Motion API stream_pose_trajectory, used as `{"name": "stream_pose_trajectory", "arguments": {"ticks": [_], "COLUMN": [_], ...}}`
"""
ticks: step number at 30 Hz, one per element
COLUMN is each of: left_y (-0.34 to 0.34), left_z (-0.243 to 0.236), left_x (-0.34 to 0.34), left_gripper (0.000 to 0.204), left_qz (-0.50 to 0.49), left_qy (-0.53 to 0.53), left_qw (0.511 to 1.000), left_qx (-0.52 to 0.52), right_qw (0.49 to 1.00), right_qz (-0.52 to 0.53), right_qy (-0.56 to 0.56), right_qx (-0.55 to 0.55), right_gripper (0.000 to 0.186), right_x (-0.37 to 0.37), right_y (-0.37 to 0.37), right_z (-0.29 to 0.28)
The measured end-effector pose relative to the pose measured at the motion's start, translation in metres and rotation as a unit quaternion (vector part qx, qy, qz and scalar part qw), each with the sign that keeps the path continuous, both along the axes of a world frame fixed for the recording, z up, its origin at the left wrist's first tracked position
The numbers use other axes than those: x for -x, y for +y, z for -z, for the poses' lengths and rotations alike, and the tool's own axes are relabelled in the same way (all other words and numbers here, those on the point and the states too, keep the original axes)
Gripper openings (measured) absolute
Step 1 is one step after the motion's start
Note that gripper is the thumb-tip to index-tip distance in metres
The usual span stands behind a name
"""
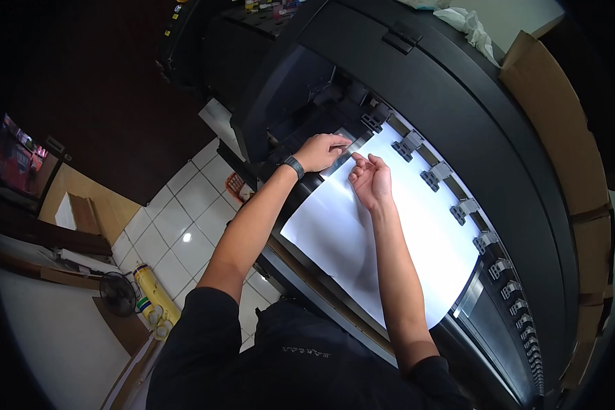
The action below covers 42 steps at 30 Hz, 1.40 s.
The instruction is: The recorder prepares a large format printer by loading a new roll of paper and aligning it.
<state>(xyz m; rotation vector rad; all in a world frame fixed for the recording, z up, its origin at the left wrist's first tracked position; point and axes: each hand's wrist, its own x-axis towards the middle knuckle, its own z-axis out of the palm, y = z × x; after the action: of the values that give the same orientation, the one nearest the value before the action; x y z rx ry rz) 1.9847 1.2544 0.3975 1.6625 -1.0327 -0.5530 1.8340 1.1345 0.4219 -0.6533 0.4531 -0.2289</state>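
Observation:
A wide white sheet (403,225) lies across the front bed of a large black printer (471,116), with its near edge hanging over the front. My left hand (321,152), with a dark watch at the wrist, rests over a shiny metal strip (340,161) along the sheet's left side. Its fingers stretch across the strip; the fingertips are partly hidden. Just right of it, my right hand (372,181) is turned palm up above the sheet. Its fingers are loosely bent and apart, with nothing visible in them.
Grey pinch rollers (437,174) run in a row along the sheet's far edge. Cardboard (553,109) stands behind the printer. On the left are a tiled floor (184,219), an orange basket (235,186), a black fan (118,294) and a yellow roll (156,294).

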Motion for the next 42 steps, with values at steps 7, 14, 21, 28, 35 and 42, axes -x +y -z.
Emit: {"name": "stream_pose_trajectory", "arguments": {"ticks": [7,14,21,28,35,42], "left_y": [0.001,0.004,-0.002,0.008,-0.063,-0.163], "left_z": [-0.009,-0.016,-0.009,0.003,-0.013,-0.030], "left_x": [0.002,0.006,0.005,-0.011,0.196,0.365], "left_gripper": [0.032,0.033,0.033,0.036,0.029,0.049], "left_qz": [0.007,0.015,0.048,0.066,0.063,0.344], "left_qy": [-0.045,-0.036,-0.131,0.023,-0.058,0.379], "left_qw": [0.999,0.999,0.989,0.998,0.991,0.840], "left_qx": [-0.027,-0.037,-0.038,-0.002,0.104,-0.181], "right_qw": [1.000,0.999,0.971,0.665,0.401,0.417], "right_qz": [0.002,-0.030,0.034,0.366,0.307,0.264], "right_qy": [0.004,0.017,0.104,0.323,0.513,0.471], "right_qx": [0.011,0.030,0.212,0.565,0.694,0.731], "right_gripper": [0.038,0.032,0.045,0.033,0.034,0.034], "right_x": [0.009,0.026,0.096,0.293,0.457,0.468], "right_y": [0.011,0.033,0.045,-0.023,-0.082,-0.077], "right_z": [-0.001,-0.004,-0.019,-0.002,0.017,0.030]}}
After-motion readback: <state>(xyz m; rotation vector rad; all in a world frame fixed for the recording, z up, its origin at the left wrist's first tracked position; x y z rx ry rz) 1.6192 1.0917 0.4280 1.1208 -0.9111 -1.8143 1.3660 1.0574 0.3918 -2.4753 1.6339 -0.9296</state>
